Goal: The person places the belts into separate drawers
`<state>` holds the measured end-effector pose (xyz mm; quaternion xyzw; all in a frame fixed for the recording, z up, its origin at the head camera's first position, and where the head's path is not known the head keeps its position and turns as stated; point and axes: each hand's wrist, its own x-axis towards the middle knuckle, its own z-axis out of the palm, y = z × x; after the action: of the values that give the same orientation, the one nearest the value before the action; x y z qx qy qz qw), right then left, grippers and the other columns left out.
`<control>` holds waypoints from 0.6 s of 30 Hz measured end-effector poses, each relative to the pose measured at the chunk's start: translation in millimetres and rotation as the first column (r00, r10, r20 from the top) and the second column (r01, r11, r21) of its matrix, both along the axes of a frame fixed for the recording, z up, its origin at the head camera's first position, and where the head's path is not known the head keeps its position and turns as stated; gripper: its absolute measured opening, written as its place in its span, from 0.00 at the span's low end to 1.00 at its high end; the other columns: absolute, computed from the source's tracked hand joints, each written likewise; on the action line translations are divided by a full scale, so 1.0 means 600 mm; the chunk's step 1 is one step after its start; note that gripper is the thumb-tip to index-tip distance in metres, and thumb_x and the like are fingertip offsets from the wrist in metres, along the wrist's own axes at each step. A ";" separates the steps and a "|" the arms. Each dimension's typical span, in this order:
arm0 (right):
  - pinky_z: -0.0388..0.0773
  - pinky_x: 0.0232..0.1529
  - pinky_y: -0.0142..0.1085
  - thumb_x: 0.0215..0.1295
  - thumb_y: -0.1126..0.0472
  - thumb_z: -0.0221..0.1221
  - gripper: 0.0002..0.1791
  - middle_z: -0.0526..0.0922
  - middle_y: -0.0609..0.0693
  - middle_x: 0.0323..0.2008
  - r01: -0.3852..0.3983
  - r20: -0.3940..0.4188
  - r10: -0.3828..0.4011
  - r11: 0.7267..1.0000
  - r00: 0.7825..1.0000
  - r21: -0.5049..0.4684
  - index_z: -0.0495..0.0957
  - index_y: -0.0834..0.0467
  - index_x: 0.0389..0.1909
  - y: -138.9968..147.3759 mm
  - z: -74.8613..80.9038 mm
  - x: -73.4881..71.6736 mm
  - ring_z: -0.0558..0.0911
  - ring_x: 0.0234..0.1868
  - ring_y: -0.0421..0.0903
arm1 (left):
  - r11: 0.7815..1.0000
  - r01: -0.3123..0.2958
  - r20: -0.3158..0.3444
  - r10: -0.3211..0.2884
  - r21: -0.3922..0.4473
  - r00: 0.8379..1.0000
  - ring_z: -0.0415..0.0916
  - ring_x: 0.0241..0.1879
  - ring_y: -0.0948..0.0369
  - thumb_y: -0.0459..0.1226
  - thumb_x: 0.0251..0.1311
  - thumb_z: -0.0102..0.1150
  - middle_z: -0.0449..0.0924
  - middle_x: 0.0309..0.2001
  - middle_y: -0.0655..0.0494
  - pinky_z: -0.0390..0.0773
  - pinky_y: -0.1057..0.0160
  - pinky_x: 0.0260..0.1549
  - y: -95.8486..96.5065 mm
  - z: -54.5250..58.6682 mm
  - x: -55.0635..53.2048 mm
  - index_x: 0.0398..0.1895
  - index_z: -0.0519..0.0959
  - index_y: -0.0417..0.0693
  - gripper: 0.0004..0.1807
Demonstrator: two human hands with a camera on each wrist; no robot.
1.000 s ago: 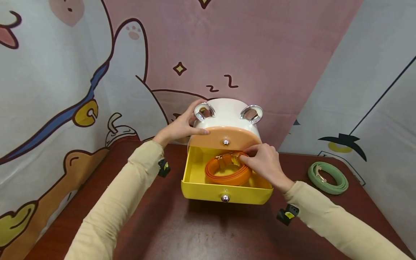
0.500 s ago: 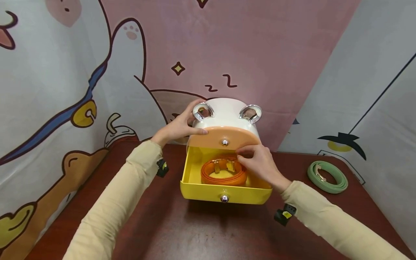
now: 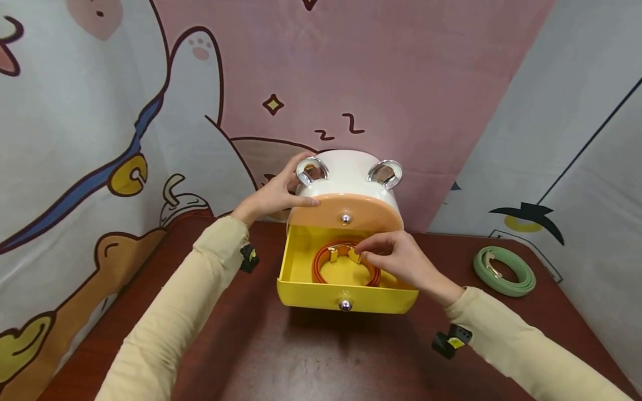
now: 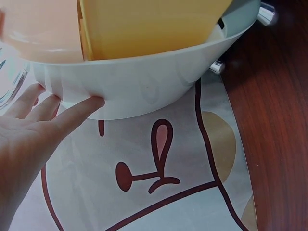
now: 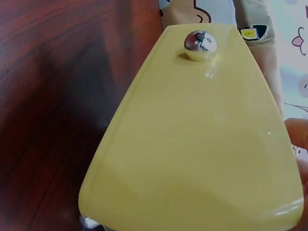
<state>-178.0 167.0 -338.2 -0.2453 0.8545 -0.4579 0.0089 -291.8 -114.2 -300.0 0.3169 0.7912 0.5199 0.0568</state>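
A white animal-shaped drawer box (image 3: 349,172) with shiny silver ears stands at the back of the table. My left hand (image 3: 273,196) holds its upper left side, thumb on the front of the peach top drawer (image 3: 326,214). In the left wrist view, the fingertips (image 4: 98,101) press against the white shell. Below, the yellow drawer (image 3: 301,293) is pulled out, and a coiled orange belt (image 3: 318,266) with gold buckle parts lies in it. Reaching in from the right, my right hand (image 3: 403,260) pinches the belt by its gold buckle (image 3: 354,255).
On the table's right side lies a coiled green belt (image 3: 516,287) with a gold buckle. A cartoon-printed cloth (image 3: 426,83) hangs right behind the box. The yellow drawer's silver knob (image 3: 345,305) juts forward over the dark wooden table (image 3: 241,345).
The orange belt, earlier raised at its right side by my right hand, lies lower and flatter in the yellow drawer. My right hand has shifted down and left. My left hand stays put.
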 end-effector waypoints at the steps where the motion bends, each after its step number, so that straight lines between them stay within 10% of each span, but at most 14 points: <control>1: 0.78 0.39 0.33 0.61 0.67 0.63 0.09 0.86 0.53 0.38 -0.006 0.002 0.006 1.000 1.000 -0.003 0.85 0.64 0.41 -0.001 0.001 0.002 0.83 0.37 0.48 | 1.000 0.004 0.000 -0.004 0.001 1.000 0.61 0.66 0.52 0.32 0.54 0.71 0.67 0.64 0.49 0.58 0.44 0.63 0.000 0.000 0.000 0.74 0.45 0.68 0.54; 18: 0.81 0.34 0.41 0.62 0.69 0.61 0.08 0.85 0.50 0.34 -0.103 0.076 0.104 0.995 0.992 -0.014 0.85 0.62 0.40 0.003 0.018 0.037 0.85 0.29 0.51 | 1.000 0.010 0.003 -0.010 0.008 1.000 0.63 0.65 0.53 0.33 0.54 0.71 0.67 0.64 0.50 0.59 0.45 0.62 -0.001 0.001 0.001 0.74 0.46 0.69 0.53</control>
<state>-155.9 168.9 -327.7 -0.2717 0.8373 -0.4700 0.0641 -291.5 -114.8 -299.1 0.3203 0.7875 0.5231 0.0593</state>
